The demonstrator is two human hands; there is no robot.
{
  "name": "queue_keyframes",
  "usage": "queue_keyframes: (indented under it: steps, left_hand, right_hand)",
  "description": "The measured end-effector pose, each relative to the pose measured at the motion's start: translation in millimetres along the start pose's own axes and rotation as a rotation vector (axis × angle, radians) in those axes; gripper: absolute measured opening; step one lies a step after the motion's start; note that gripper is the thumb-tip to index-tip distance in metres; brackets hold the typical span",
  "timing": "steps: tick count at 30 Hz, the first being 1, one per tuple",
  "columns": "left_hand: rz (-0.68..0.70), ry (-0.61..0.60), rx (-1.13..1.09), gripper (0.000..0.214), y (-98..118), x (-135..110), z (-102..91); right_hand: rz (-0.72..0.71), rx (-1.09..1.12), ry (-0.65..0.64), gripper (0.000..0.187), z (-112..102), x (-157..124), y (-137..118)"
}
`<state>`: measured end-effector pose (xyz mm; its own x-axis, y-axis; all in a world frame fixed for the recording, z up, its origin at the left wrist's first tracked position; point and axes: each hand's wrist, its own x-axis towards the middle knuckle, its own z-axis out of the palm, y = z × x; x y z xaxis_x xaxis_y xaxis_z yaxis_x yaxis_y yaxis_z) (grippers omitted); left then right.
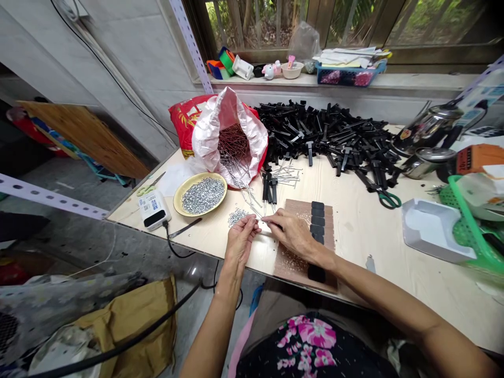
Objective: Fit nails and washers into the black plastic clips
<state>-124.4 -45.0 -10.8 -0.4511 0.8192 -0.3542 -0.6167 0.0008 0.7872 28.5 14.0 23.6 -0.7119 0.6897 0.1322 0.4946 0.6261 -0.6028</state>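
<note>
My left hand (243, 237) and my right hand (290, 231) meet over the table's front edge, each with its fingers pinched. A thin metal pin (260, 219) shows at my right fingertips, pointing towards the left hand. What the left fingers grip is too small to tell. Just beyond them lie a small heap of silver bits (238, 216) and several loose long metal pins (286, 174). Black plastic pieces (269, 188) stand close by. Under my right forearm is a brown board (283, 266) with a row of black pads (317, 221).
A yellow bowl (178, 206) of silver bits stands left, by a white device (154, 210). Behind are an open bag (202, 137) of pins and a big black pile (326, 128). Green-handled scissors (389, 199), a grey tray (417, 239) and a green basket (457, 197) lie right.
</note>
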Motion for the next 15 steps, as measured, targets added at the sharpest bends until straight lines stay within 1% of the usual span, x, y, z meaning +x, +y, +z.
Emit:
queue_keyframes:
  steps: [5,8,12,15]
  left_hand:
    - [0.051,-0.005,0.083,0.034,0.8,-3.4,2.3]
    - [0.065,-0.036,0.102,0.034,1.4,-4.9,3.8]
    - [0.038,-0.08,0.07,0.033,1.8,-4.2,4.7]
    - [-0.018,-0.115,0.046,0.033,1.0,-2.0,3.9]
  right_hand:
    - [-0.02,-0.024,0.007,0.03,-0.2,-1.1,3.9]
    - [-0.031,-0.041,-0.003,0.028,-2.4,-2.4,5.8]
    - [-0.027,-0.084,-0.004,0.027,-6.6,-3.7,4.9]
    - [-0.035,-0.113,0.0,0.026,-8.1,-5.6,4.5]
